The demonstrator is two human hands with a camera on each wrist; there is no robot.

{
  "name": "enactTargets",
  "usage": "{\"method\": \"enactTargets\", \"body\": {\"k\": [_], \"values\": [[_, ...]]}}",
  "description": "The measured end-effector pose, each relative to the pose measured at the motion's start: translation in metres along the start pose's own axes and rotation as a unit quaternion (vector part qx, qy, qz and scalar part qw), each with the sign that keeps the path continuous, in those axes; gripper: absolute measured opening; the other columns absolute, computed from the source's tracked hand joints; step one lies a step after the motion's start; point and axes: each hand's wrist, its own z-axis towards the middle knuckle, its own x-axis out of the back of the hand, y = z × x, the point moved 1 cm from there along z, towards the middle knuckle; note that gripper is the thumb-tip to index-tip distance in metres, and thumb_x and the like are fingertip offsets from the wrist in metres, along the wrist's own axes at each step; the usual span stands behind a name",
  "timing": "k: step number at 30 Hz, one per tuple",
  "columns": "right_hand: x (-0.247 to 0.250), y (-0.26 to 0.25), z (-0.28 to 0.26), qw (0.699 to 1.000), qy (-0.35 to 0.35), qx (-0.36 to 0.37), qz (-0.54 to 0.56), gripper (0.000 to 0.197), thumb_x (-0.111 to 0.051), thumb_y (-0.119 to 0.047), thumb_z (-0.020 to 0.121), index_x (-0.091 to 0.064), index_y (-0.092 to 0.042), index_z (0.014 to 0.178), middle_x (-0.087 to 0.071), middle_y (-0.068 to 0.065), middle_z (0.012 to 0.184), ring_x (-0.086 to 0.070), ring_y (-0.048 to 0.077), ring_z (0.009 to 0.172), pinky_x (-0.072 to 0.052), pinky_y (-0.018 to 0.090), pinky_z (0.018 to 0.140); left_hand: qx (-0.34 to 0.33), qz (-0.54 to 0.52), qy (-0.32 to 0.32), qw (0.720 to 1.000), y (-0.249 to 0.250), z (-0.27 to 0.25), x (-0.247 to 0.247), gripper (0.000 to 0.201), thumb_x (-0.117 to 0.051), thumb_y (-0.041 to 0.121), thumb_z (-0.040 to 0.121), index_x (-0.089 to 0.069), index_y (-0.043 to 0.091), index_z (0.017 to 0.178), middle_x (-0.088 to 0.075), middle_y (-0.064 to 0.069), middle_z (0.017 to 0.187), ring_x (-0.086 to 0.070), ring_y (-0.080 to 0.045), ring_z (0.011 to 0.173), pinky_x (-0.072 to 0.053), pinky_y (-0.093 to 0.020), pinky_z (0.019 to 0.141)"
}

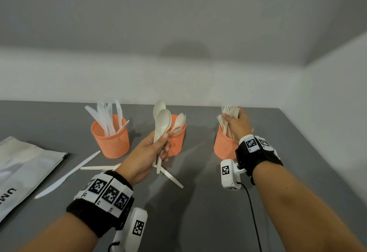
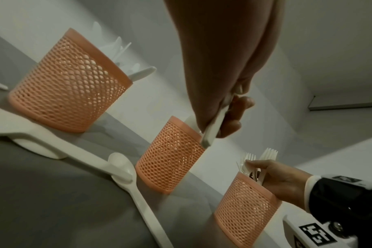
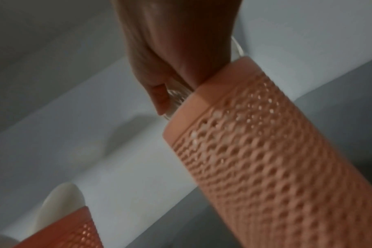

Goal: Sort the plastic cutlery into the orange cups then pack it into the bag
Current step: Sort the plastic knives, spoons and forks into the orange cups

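Nearest the lens, low in the head view, the left hand (image 1: 148, 152) grips a small bunch of cream spoons (image 1: 161, 124) by their handles, bowls upward, just in front of the middle orange cup (image 1: 175, 142). These spoons look light, stiff and smooth, so they would probably slip against each other unless pinched low on the flat handles, as they are here; thin plastic of this kind would likely snap if bent hard.

At centre right of the frame the right hand (image 1: 237, 124) has its fingers curled round a bundle of forks (image 1: 230, 113) standing tines-up in the right orange cup (image 1: 224, 146). The left wrist view shows the fingertips (image 2: 253, 163) closed about the fork necks just above the rim. Forks would likely tangle at the tines, so the handles seem the safer hold.

The left orange cup (image 1: 110, 138), left of centre, carries white knives (image 1: 107, 116), blades up. All three cups are rigid perforated mesh with a solid band at the rim, and look light enough to tip if cutlery drags sideways.

On the grey matt worktop (image 1: 198, 212) a loose knife (image 1: 67, 174) and another spoon (image 2: 125, 169) lie unsorted near the left wrist. At the left edge lies the bag (image 1: 25, 170), a flat, glossy grey pouch.
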Motion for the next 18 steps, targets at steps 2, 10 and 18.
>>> {"method": "enactTargets", "body": {"k": [2,10,18], "values": [[0.002,0.000,0.006,0.998,-0.026,-0.040,-0.040,0.032,-0.062,-0.007,0.082,-0.054,-0.009,0.113,-0.063,0.014,0.112,-0.064,0.028,0.096,-0.053,0.040,0.086,-0.006,0.003,-0.004,1.000,0.000,0.000,-0.003,0.018,-0.038,0.020,0.099,-0.055,0.018,0.105,-0.043,0.002,0.065,-0.038,-0.006,0.048,-0.040,-0.024,0.058],[-0.001,-0.039,-0.031,0.985,0.052,0.156,-0.051,0.051,-0.072,-0.014,0.077,-0.045,-0.013,0.121,-0.041,0.003,0.113,-0.045,0.014,0.106,-0.039,0.027,0.093,-0.044,0.074,-0.030,0.996,0.002,0.001,-0.004,0.033,-0.038,0.004,0.098,-0.044,0.023,0.124,-0.043,0.010,0.062,-0.040,-0.002,0.054,-0.042,-0.015,0.057],[-0.077,-0.067,-0.122,0.922,-0.369,0.042,0.108,0.047,-0.062,-0.010,0.086,-0.042,-0.029,0.123,-0.058,0.011,0.087,-0.064,0.015,0.073,-0.051,0.016,0.055,-0.021,0.134,-0.128,0.982,0.003,-0.008,-0.007,0.010,-0.044,0.003,0.095,-0.052,0.008,0.093,-0.052,0.004,0.060,-0.049,-0.003,0.055,-0.041,-0.012,0.057]]}}
